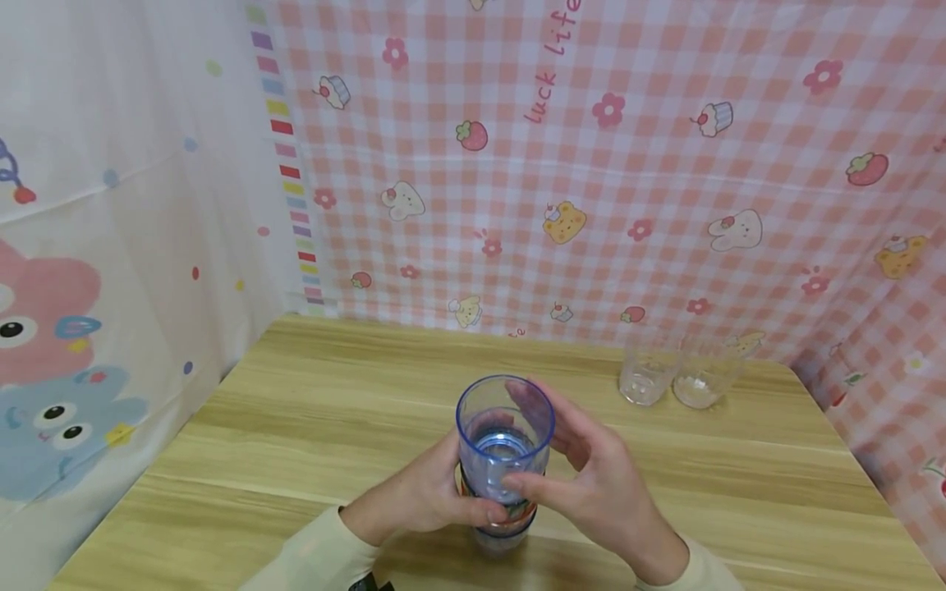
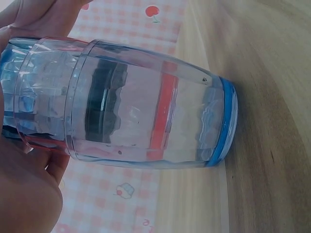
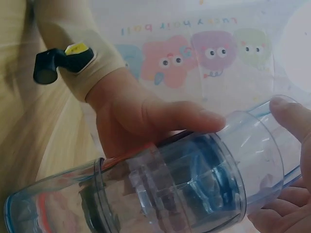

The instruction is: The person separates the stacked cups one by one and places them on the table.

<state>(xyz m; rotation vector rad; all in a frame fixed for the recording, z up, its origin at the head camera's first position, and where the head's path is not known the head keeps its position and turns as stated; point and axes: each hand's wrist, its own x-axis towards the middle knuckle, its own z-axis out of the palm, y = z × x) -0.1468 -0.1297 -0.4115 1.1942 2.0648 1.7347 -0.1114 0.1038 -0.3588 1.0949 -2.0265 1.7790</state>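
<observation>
The left hand wraps its fingers around the middle of a nested stack of clear cups, thumb laid across the near side. The right hand grips higher up: its fingers curl behind the top cup, which has a blue rim, and its thumb presses the front. So the stack sits between the two sets of fingers, roughly upright, its open mouth facing up at the level of the right fingers. Below the left fingers, a dark green band, a red band and a blue base show through the walls. That base is down by the wooden surface; I can't tell whether it touches.

Beyond the right fingers and well off to their right, two clear tumblers stand close together. A pink checked cloth hangs past the fingers, and a white cloth with cartoon figures is off to their left.
</observation>
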